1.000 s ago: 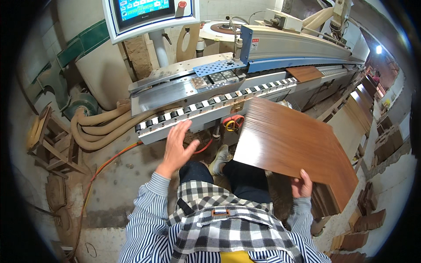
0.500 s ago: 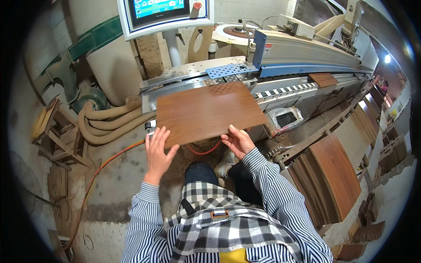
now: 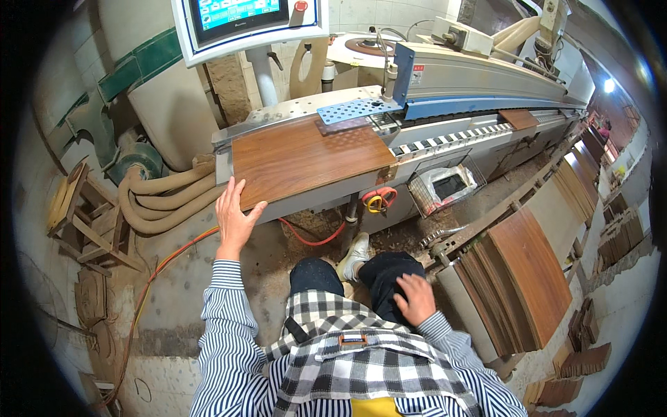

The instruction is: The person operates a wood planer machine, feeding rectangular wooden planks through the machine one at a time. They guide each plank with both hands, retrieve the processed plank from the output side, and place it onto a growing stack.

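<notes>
A brown wood-grain panel [image 3: 313, 156] lies flat on the infeed end of a long machine [image 3: 479, 97], its far edge reaching under a blue perforated plate [image 3: 356, 109]. My left hand [image 3: 235, 217] is at the panel's near left corner, fingers spread, fingertips against the edge; it grips nothing. Away from the panel, my right hand [image 3: 415, 299] hovers over my right thigh, empty, with loosely bent fingers. Farther down the machine's track sits a second brown panel [image 3: 518, 119].
A stack of brown panels [image 3: 531, 267] stands on a rack to my right. A control screen [image 3: 243, 17] rises at the far left. Ribbed hoses [image 3: 167, 198] and a wooden stool [image 3: 90, 215] are on the left. A wire basket [image 3: 448, 186] hangs on the machine's front.
The panel has gone from being lifted in front of me to lying on the machine bed. My right hand has let go and drawn back toward my thigh; my left stays by the corner.
</notes>
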`<state>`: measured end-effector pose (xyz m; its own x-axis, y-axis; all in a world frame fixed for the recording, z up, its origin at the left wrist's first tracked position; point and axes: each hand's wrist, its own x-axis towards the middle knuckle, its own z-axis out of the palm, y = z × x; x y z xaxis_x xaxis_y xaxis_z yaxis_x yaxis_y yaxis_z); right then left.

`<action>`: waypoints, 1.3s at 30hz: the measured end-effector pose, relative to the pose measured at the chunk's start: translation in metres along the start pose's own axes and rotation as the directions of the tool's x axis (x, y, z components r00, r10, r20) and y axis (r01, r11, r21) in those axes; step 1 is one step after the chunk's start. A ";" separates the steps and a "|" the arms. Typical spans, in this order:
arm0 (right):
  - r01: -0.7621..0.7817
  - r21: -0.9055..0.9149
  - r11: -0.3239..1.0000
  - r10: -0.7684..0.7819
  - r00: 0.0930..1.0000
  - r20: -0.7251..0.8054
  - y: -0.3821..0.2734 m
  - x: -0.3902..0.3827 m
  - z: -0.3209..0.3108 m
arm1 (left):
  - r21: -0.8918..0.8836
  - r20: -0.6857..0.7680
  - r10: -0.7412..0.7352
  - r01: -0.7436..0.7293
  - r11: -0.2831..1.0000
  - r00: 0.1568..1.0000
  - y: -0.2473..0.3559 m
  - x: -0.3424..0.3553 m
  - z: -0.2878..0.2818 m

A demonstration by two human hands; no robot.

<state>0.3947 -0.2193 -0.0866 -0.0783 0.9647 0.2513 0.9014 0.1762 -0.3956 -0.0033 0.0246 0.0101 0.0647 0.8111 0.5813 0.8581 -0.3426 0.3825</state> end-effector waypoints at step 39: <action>-0.025 -0.048 0.999 0.024 0.999 -0.022 0.003 -0.018 0.021 | -0.022 0.072 0.118 -0.117 0.993 0.990 0.028 0.016 0.015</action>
<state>0.3902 -0.2319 -0.1108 -0.0473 0.9643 0.2607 0.9224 0.1424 -0.3591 0.0292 0.0347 0.0193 0.2020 0.7969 0.5694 0.8334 -0.4452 0.3274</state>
